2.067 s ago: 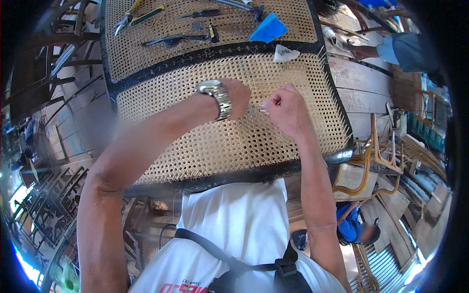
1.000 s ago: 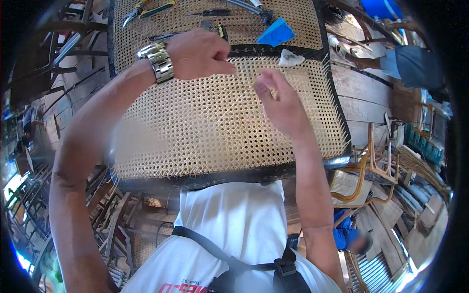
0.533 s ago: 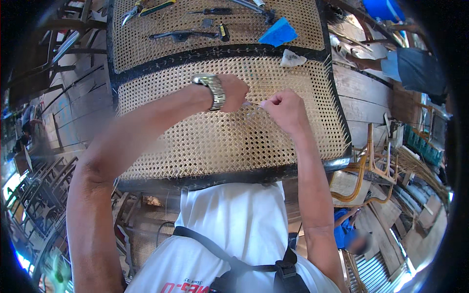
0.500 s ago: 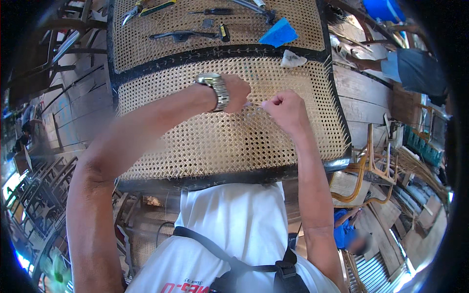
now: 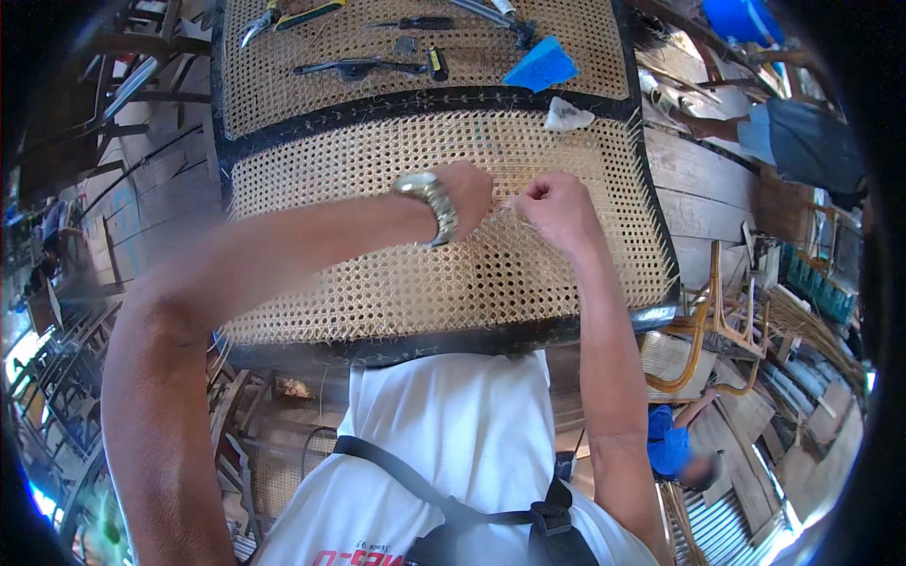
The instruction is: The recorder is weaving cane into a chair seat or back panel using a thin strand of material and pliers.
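A panel of woven cane [image 5: 406,283] in a black frame lies in front of me, its loose strand ends sticking out along the right and near edges. My left hand [image 5: 468,196], with a metal watch [image 5: 431,203] on the wrist, is curled low over the middle of the weave. Its fingertips are mostly hidden, so what they hold does not show. Just to its right, my right hand [image 5: 562,212] pinches thumb against forefinger on a thin cane strand [image 5: 503,206], which stretches across the small gap towards the left hand.
Across the far cane section lie yellow-handled pliers [image 5: 274,19], a spokeshave-like tool [image 5: 359,69], a screwdriver [image 5: 415,22], a hammer [image 5: 510,28] and a blue piece [image 5: 541,64]. A whitish lump [image 5: 568,115] sits near the dividing bar. Right are a wooden chair frame [image 5: 713,321] and a person in blue [image 5: 668,443].
My left hand has shifted slightly right, and its forearm and elbow have swung outward and lower. The right hand stays nearly in place, still pinching.
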A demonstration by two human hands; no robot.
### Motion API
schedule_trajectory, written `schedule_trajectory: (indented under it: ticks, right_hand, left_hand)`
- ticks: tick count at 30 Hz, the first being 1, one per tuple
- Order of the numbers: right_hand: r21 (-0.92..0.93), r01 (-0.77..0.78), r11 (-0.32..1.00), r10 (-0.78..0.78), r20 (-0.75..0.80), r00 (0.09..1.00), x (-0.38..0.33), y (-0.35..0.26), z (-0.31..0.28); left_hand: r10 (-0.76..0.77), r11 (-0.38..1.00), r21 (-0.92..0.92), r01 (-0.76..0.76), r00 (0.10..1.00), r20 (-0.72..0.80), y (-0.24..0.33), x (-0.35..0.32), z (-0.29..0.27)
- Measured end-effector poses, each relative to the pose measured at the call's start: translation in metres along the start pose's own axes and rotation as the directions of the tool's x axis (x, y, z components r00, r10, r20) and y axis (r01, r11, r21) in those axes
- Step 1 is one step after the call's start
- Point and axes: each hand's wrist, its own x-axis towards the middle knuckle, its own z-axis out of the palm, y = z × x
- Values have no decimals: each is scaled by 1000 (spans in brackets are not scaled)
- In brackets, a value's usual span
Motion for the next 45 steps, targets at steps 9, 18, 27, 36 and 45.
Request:
schedule_trajectory:
  ticks: [9,18,27,36,45]
  right_hand:
    - [-242,64,968,-67,-4,998,-13,-26,16]
    - [-478,50,877,-69,-23,997,-23,-32,23]
    - [474,275,836,-280,-61,958,7,-45,10]
    - [366,-41,930,62,-46,997,4,-2,23]
    - [152,-16,988,20,-28,999,4,1,12]
  left_hand:
    - [-185,748,-617,244,970,159,-21,5,-7]
    - [-133,989,20,144,950,-281,-89,-17,-36]
    - [73,996,-10,-86,894,-443,-64,-59,-89]
    - [4,958,-284,-37,993,-116,-68,-5,-21]
    - [47,982,175,-65,994,100,-29,3,-36]
